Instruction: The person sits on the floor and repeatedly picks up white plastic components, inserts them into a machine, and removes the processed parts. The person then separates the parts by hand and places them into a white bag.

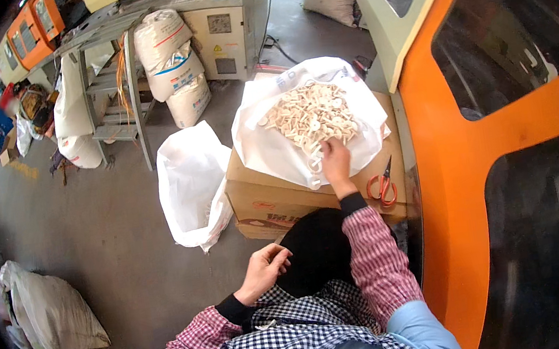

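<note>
A white sack (251, 139), its mouth folded wide, holds a heap of small cream plastic parts (313, 110) on top of a cardboard box (276, 200). At the near edge of the heap my right hand (336, 162) has its fingers closed on a pale plastic part (316, 160). My left hand (264, 270) hovers above my lap with the fingers curled in; whatever is inside them, if anything, is hidden. Scissors with red handles (382, 191) lie on the box, to the right of my right hand.
An open white sack (188, 179) stands on the floor left of the box. An orange machine (435, 175) rises close on my right. Stacked full sacks (170, 65) and a metal step stand (117, 132) are at the back left. A bulky sack (54, 310) sits at the far left.
</note>
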Available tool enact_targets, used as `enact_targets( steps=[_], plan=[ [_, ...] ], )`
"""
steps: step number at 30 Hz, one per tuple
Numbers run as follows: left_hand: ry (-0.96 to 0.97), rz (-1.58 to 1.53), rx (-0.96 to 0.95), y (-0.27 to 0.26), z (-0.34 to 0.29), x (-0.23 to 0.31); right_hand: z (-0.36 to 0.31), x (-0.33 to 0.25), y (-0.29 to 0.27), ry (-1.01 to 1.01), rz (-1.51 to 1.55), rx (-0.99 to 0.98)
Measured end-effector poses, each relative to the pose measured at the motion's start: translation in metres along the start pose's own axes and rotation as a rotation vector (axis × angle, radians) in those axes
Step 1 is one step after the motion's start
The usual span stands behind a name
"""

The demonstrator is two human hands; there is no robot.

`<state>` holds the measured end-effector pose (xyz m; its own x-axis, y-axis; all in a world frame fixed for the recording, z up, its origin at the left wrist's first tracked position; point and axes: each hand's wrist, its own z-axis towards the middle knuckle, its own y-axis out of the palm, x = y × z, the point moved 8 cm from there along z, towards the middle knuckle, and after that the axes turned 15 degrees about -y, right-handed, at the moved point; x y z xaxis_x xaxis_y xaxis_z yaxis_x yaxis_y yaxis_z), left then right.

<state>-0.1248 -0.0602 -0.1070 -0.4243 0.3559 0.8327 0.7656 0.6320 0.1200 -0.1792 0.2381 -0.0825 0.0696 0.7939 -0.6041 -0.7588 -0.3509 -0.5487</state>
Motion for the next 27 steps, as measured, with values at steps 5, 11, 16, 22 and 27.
enact_targets(
  steps=[5, 11, 16, 22, 27],
  plan=[
    [0.111, -0.178, -0.073, 0.003, 0.014, 0.052, -0.055, -0.057, -0.043, 0.363, 0.871, 0.051],
    [0.028, -0.430, -0.341, 0.025, 0.033, 0.066, -0.102, -0.094, -0.041, 0.517, 1.238, 0.043],
    [0.092, -0.468, -0.148, 0.015, 0.023, 0.053, -0.135, -0.126, -0.084, 0.079, 0.936, -0.213],
    [0.260, -0.129, 0.117, 0.010, -0.006, 0.061, -0.166, -0.140, -0.082, 0.142, 0.708, -0.411],
    [0.350, -0.029, 0.178, 0.015, -0.021, 0.070, -0.182, -0.136, -0.067, 0.500, 1.233, -0.331]
  ],
)
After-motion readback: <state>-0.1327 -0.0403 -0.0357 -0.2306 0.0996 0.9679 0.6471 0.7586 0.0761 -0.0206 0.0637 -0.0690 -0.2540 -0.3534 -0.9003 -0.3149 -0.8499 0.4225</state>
